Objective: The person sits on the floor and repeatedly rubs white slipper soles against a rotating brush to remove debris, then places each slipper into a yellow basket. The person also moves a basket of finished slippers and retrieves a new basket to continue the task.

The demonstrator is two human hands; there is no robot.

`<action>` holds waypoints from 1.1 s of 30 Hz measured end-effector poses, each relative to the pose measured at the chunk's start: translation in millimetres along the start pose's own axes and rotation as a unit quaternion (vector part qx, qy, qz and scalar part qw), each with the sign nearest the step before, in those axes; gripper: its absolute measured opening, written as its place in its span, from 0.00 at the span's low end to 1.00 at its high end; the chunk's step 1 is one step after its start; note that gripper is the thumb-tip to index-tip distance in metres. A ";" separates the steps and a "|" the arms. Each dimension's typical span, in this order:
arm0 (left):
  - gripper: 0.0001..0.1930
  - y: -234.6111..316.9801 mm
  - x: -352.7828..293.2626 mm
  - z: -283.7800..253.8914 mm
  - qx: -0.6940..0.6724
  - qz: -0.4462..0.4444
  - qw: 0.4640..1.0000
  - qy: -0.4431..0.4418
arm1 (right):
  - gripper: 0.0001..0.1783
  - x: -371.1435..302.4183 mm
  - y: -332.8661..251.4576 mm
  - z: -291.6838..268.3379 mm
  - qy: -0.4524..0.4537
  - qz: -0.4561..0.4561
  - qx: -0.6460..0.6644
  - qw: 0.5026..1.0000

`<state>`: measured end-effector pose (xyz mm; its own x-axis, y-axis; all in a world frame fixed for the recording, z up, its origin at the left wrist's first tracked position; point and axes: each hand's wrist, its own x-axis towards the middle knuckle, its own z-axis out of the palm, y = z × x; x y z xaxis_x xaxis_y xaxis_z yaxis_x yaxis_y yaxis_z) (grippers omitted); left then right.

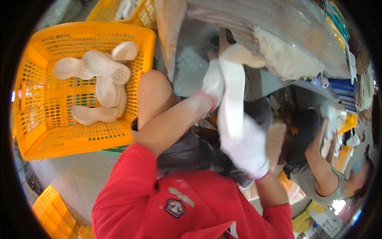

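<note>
Holding a long, pale, smooth sole between both gloved hands, you have it standing nearly upright against the grey machine. Your right hand wraps closed round its lower end, arm bent upward. Your left hand clasps its upper part, forearm stretched forward. More soles lie in the yellow crate, toward its far edge.

Gloved left hand and right hand both clasped, forearms raised.
</note>
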<state>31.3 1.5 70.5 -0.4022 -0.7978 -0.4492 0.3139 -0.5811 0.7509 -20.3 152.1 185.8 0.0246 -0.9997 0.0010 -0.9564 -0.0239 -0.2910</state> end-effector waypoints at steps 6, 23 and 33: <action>0.41 -7.5 -30.6 8.3 0.030 0.057 0.993 0.101 | 0.15 -64.0 2.8 24.5 0.076 0.097 0.150 0.981; 0.19 -11.9 4.2 1.1 -0.277 -0.005 0.947 -0.160 | 0.23 -61.6 56.3 25.5 0.114 0.221 0.534 0.808; 0.18 56.6 -65.7 -157.3 0.357 0.306 0.869 0.156 | 0.16 -141.8 159.8 24.5 0.010 0.323 0.306 0.896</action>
<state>210.7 -4.3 66.3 -0.0605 -0.9915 0.1149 -0.2704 0.1271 0.9543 -169.5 290.1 115.7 -0.4868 -0.8042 -0.3409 -0.4310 0.5606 -0.7070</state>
